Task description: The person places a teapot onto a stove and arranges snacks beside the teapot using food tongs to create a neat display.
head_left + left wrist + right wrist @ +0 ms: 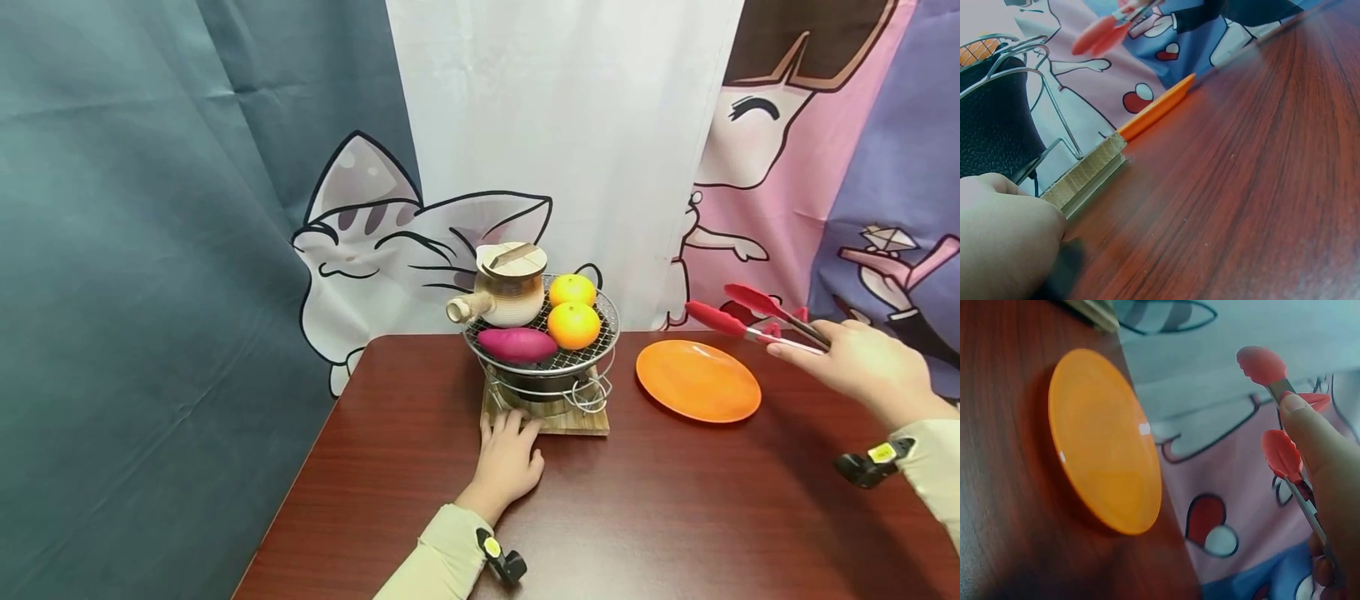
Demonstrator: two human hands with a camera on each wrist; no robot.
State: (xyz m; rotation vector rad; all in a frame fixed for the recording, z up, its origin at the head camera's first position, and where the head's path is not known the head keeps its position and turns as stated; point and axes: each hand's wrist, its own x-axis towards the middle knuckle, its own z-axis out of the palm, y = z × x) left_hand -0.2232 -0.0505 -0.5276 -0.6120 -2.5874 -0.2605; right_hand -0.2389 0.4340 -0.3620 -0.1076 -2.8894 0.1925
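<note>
My right hand [873,367] grips a pair of red-tipped tongs [780,329] above the table's right side. The tongs' two heads are spread apart with nothing between them, as the right wrist view also shows. Below and left of them lies a bare orange plate [697,381]. My left hand [504,462] rests with its fingers on the front left edge of a wooden board [573,423]. On this board stands a small stove with a round wire grill [611,333]. The grill carries a clay teapot [517,300], a purple sweet potato [517,344] and two oranges [573,325].
The dark red wooden table [660,517] stretches out in front of the board and the plate. A printed curtain [585,125] with cartoon figures hangs right behind the table's back edge. Wire loops [590,393] stick out at the stove's front right.
</note>
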